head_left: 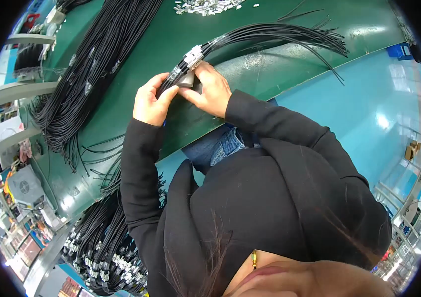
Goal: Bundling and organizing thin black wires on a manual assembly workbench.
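A bundle of black cables (275, 29) arcs across the green table, its loose ends fanning out to the right. White and silver connectors (193, 56) sit along its middle, with clear wrapping on the cables beside them. My left hand (153, 99) is closed round the bundle at its left end, thumb on the near side. Under the connectors, my right hand (211, 90) is closed, its thumb and fingers at a small pale grey-white piece (186, 80) against the bundle. My fingers partly cover that piece, so its kind is unclear.
A thick pile of black cables (101, 64) lies on the green table (146, 44) to the left. Small white pieces (208, 6) are heaped at the far edge. More cables with white connectors (104, 262) hang at lower left, near my left arm.
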Tool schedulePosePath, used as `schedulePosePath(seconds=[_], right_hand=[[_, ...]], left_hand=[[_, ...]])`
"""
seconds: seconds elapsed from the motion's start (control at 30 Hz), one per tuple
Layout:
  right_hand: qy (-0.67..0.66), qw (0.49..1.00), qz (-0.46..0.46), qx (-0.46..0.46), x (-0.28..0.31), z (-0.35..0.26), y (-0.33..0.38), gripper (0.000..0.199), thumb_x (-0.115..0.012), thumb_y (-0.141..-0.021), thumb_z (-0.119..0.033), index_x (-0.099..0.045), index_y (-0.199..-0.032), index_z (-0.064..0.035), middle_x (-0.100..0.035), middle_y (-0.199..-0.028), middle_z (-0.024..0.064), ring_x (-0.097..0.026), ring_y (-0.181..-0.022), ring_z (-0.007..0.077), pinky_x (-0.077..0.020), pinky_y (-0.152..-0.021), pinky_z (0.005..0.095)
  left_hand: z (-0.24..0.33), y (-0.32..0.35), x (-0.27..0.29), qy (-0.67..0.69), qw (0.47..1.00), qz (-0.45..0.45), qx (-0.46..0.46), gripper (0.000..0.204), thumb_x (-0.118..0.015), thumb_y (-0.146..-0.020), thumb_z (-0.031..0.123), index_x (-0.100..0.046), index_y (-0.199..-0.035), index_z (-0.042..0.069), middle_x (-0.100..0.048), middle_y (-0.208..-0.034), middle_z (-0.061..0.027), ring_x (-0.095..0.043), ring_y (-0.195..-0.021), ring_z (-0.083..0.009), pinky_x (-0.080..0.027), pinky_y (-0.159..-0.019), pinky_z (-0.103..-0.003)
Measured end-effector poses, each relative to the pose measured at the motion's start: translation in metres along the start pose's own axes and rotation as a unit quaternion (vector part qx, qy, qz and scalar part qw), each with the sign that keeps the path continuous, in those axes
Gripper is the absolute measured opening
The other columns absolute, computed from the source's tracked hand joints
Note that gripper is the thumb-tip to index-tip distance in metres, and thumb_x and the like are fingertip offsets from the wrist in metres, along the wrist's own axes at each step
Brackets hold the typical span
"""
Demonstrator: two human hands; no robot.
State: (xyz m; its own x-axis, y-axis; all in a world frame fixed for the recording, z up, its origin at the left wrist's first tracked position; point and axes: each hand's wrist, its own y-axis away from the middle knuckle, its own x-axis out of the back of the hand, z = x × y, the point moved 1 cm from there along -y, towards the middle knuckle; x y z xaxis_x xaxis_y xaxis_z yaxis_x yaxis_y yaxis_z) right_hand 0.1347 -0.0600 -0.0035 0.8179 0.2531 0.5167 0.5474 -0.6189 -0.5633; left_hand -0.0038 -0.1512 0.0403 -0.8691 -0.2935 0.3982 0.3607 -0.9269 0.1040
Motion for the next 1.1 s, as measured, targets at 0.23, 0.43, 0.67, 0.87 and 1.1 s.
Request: schedulePosePath(seconds=[0.23,0.43,0.67,0.87,1.1], right_hand=[[0.05,0.995,-0.079,0.025,0.014,-0.015,0.01,0.031,-0.069,-0.066,-0.023,-0.054,-0.084,-0.0038,-0.054,-0.082,0.012,-0.056,-0.074,0.0276,-0.0479,-0.065,0.0369],[0.142,0.98,-0.091,0.107,0.029,-0.032,-0.009,0.028,-0.067,-0.062,-0.026,-0.054,-0.079,-0.0074,-0.052,-0.075,0.0087,-0.055,-0.067,0.0234,-0.0461,-0.058,0.0344],[0.22,0.868,-0.445,0.0,-0.009,-0.044,-0.119,0.034,-0.06,-0.071,-0.035,-0.063,-0.085,-0.0036,-0.062,-0.082,0.0134,-0.061,-0.076,0.0258,-0.0487,-0.065,0.0371],[0.258,0.725,-0.639,0.014,-0.054,-0.019,-0.133,0.027,-0.058,-0.076,-0.032,-0.068,-0.086,-0.0091,-0.066,-0.083,0.0117,-0.065,-0.08,0.0273,-0.0509,-0.068,0.0369],[0.056,0.963,-0.254,0.075,0.02,-0.008,-0.093,0.028,-0.052,-0.082,-0.03,-0.06,-0.072,-0.0044,-0.058,-0.063,0.0157,-0.061,-0.066,0.029,-0.0483,-0.062,0.0397]], left_hand=[[0.006,0.0,0.0,0.046,0.997,0.027,0.061,0.025,-0.067,-0.076,0.008,-0.058,-0.097,-0.004,-0.063,-0.079,-0.0123,-0.059,-0.07,-0.0125,-0.046,-0.068,-0.024],[-0.016,0.0,-0.011,-0.168,0.98,0.103,-0.028,0.027,-0.07,-0.073,0.01,-0.056,-0.092,-0.002,-0.062,-0.081,-0.0155,-0.06,-0.068,-0.0247,-0.048,-0.065,-0.031],[-0.02,0.017,-0.04,-0.252,0.922,0.264,-0.13,0.033,-0.069,-0.073,0.011,-0.052,-0.099,-0.001,-0.058,-0.086,-0.016,-0.059,-0.074,-0.0297,-0.048,-0.066,-0.036],[-0.004,0.018,-0.036,-0.257,0.912,0.269,-0.174,0.034,-0.067,-0.074,0.011,-0.052,-0.103,0.0,-0.056,-0.089,-0.0148,-0.058,-0.077,-0.0306,-0.048,-0.067,-0.037],[-0.007,0.003,-0.011,-0.198,0.961,0.147,-0.122,0.029,-0.066,-0.076,0.009,-0.057,-0.101,-0.002,-0.058,-0.085,-0.0118,-0.06,-0.076,-0.0254,-0.048,-0.069,-0.031]])
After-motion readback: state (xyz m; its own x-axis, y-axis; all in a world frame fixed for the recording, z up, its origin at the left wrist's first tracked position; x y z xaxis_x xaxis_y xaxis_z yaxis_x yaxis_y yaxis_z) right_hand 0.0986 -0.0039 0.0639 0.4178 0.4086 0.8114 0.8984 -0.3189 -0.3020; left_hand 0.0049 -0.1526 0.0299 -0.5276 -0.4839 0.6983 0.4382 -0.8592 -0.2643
